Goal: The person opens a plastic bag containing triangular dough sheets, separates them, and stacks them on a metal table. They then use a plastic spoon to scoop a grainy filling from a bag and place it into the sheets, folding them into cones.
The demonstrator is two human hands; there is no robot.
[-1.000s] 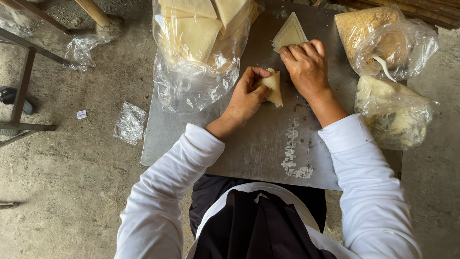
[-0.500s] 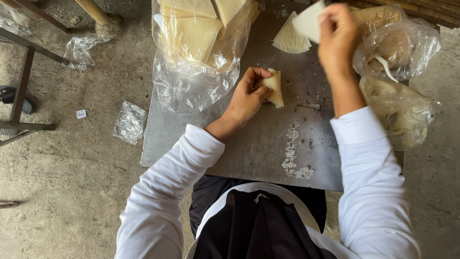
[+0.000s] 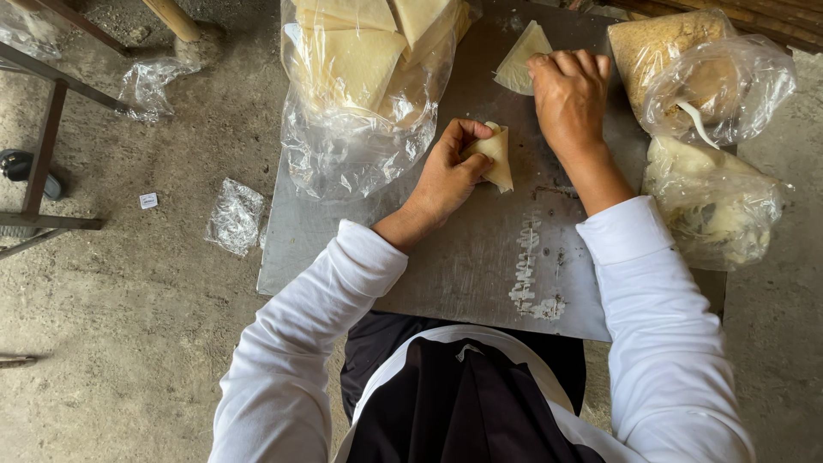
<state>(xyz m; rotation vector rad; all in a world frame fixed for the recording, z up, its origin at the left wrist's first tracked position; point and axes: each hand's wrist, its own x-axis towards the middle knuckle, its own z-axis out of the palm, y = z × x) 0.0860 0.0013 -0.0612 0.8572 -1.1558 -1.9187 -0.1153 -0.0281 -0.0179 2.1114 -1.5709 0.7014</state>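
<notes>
Pinched between thumb and curled fingers, the folded pastry cone (image 3: 495, 154) sits in the left hand (image 3: 447, 171) — a narrow grip closed around its upper part, with the lower tip poking free toward the person. That hand hovers at or just over the grey metal board (image 3: 446, 274), near its middle; whether the cone's tip touches the board cannot be told. The right hand (image 3: 570, 94) lies palm down farther up the board, fingers bent and pressing on the near edge of a flat triangular wrapper sheet (image 3: 521, 60); nothing is enclosed in it, it only bears down on the sheet.

Room is tight at the far end: a clear plastic bag of stacked wrappers (image 3: 360, 77) crowds the left hand's side, just beside its knuckles, and two filled plastic bags (image 3: 711, 129) sit along the right edge, near the right wrist. Toward the person the board is bare apart from some white smears (image 3: 527, 266).

The cone's long axis runs roughly from far to near, slightly slanted, its broader end up in the fingers and its point nearest the person.
</notes>
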